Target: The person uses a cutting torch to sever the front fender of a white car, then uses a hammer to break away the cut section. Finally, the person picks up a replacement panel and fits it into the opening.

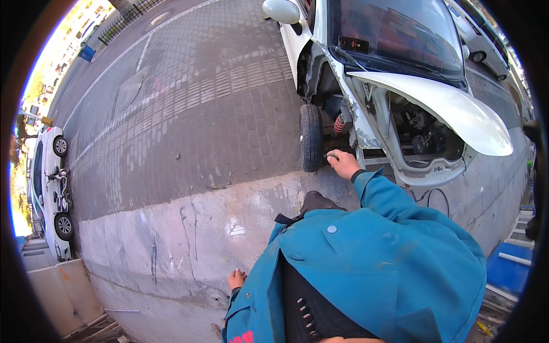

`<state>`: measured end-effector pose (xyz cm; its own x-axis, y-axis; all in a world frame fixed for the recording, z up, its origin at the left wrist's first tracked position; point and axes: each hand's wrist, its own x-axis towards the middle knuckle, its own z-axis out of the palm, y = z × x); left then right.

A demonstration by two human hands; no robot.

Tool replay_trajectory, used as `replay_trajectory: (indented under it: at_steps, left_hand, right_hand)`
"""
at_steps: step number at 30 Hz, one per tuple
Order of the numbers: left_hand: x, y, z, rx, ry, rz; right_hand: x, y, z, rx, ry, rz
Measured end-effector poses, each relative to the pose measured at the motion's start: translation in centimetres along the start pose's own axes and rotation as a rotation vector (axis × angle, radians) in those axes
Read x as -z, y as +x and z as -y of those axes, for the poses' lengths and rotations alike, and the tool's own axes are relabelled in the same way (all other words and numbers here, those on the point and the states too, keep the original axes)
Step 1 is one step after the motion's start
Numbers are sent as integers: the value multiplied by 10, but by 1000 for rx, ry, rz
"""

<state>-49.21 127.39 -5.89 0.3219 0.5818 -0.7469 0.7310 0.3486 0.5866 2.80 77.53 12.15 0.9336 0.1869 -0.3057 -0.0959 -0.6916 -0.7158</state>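
Note:
A white car (366,74) stands ahead on the right, its front end stripped of bumper and fender. Beside its bare front wheel (311,138), my right hand (344,164) is closed, fingers bent together. A small dark thing shows at its fingertips, too small to name. Behind the wheel is a red coil spring (339,124). The white hood (446,106) sits raised and skewed over the exposed engine bay (426,134). Low at my left side hangs my left hand (237,279), fingers loosely bent and apart, with nothing seen in it.
Grey brick paving (223,126) meets a pale concrete strip (171,240) under me. A dark cable (438,197) loops on the ground by the car's front. A white parked car (51,188) and a bicycle (59,187) are at far left. Blue panels (509,267) stand at right.

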Motion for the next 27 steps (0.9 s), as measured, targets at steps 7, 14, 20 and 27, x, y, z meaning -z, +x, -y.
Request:
replay_trajectory:
  at_steps: [7,14,20,27]
  left_hand:
    - [-51,106,-115,-263,729,33]
    - [-121,182,-228,-242,872,187]
    - [-171,310,-354,-319,952,309]
    - [-264,425,-567,-382,750,429]
  right_hand:
    - [16,131,61,240,237,-322]
    - [57,197,96,214,207,-592]
    - [121,268,111,248,-211,-1037]
    - [148,353,97,-83,-515,-1193]
